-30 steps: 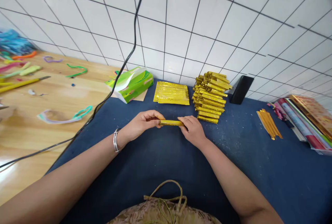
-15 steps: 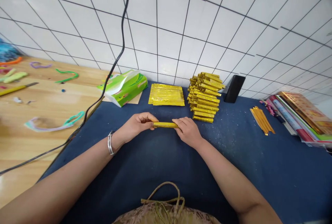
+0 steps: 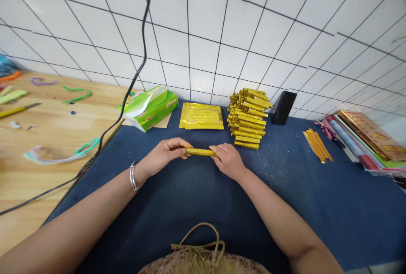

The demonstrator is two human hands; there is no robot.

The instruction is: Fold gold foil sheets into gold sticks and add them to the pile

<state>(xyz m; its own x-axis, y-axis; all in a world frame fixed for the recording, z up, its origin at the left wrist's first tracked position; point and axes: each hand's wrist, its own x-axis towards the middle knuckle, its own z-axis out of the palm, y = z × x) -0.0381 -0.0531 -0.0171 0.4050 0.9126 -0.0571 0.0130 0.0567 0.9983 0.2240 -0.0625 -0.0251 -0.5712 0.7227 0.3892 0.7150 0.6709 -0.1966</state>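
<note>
Strip (image 3: 201, 152), shiny and gold, runs sideways from my left grip (image 3: 165, 154), which pinches one end, to my right grip (image 3: 230, 163), which grasps the other; its middle shows. Beyond, on the counter (image 3: 190, 206), lie flat gold sheets (image 3: 204, 117) and a pile of similar strips (image 3: 249, 121).

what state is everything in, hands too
left hand: closed on one end of the gold strip
right hand: closed on the other end
gold strip: narrow, held crosswise at both ends
gold sheets: lying flat, overlapping
pile of gold strips: heaped up
green pack: lying at an angle
black slab: propped up, tilted
orange-gold strips: lying side by side
silver bracelet: worn
black cable: curved, running out of frame
</note>
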